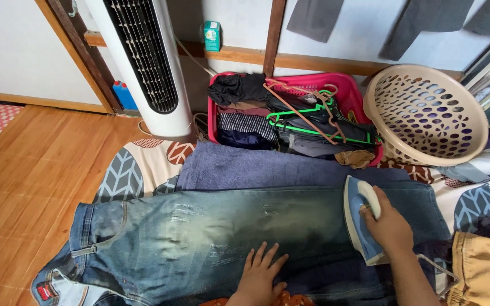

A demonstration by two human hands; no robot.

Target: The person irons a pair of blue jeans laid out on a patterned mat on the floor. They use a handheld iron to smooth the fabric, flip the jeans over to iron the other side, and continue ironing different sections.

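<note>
1. Right hand [391, 226] is closed around the handle of a blue and white iron [359, 225], which rests on the lower leg of the jeans [211, 238].
2. Left hand [259, 277] lies flat, fingers spread, pressing the denim down near its near edge.
3. Jeans lie spread over a blue towel [256, 169] on a patterned mat [123, 173] on the floor.
4. Judged progress: the leg under the iron looks fairly smooth; the waist end at the left looks rumpled, likely unpressed.
5. Pink basket [344, 85] behind holds folded clothes and hangers; beige basket [426, 113] is tipped on its side.
</note>
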